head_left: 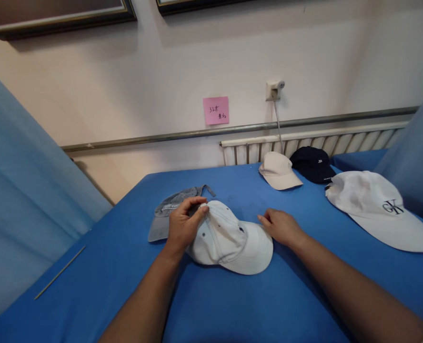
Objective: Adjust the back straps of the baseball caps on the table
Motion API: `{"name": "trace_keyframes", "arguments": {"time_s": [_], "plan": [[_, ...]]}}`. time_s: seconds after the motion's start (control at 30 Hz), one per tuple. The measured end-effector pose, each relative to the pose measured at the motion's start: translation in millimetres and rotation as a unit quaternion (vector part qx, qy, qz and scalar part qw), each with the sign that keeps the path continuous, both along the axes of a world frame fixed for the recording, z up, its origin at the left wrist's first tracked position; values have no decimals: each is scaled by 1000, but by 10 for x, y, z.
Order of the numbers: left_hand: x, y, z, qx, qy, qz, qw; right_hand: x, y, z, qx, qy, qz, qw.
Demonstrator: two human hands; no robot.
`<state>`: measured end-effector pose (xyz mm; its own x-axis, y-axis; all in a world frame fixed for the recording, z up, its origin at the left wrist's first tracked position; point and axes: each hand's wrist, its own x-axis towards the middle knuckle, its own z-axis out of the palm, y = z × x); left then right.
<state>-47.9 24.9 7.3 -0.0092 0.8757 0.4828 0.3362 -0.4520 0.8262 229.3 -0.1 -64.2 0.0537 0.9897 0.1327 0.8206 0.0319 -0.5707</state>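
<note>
1. Pale fabric bunches at the crown, and that's the left hand on it: a narrow grip, thumb and forefinger pinching the pale cap near its top.
2. Over to the right hand, right at the brim's far edge! Fingers loosely curled, thumb tucked close; whether they touch the brim, I can't tell.
3. Position check: the pale cap sits between the two hands on the blue-covered tabletop, brim pointing right, a small dark mark on its front.
4. Just behind the left hand, a grey cap, partly covered by that hand; its lettering is hard to read, its strap pokes out at the back.
5. Far right of the tabletop, a beige cap beside a navy cap, whose small print is too tiny to make out, and nearer, a large white cap with dark letters.
6. Up top, two picture frames run out of view; the left hand hides the pale cap's back edge.
</note>
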Motion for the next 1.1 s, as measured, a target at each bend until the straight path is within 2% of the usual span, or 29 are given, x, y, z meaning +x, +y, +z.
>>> {"name": "trace_keyframes", "arguments": {"time_s": [0.07,0.13,0.23,0.33,0.43,0.5,0.57,0.7,0.83,0.93,1.1], "plan": [[2,8,5,-5,0,2,1000,39,-28,3,-68,44,-5,997],[15,8,13,-7,1,6,1000,27,-101,10,-152,154,11,976],[41,-8,15,-18,-23,2,1000,-66,-242,10,-231,331,16,915],[77,-41,11,-33,-60,-20,997,-156,-342,-2,-247,459,1,854],[114,-80,12,-19,-65,-26,997,-166,-416,-13,-244,574,-15,781],[130,-97,9,4,-61,-34,998,-128,-495,-25,-217,628,-33,747],[135,-100,-3,32,-64,-53,996,-58,-611,-48,-171,657,-61,732],[136,-74,-45,83,-31,-69,994,197,-871,-126,-64,675,-108,727],[161,-20,-106,80,37,-53,995,616,-1038,-243,39,666,-165,727],[183,51,-189,66,68,-76,993,960,-1110,-337,92,651,-221,720],[165,207,-405,7,146,-103,984,1326,-1174,-412,178,687,-292,641]]}}
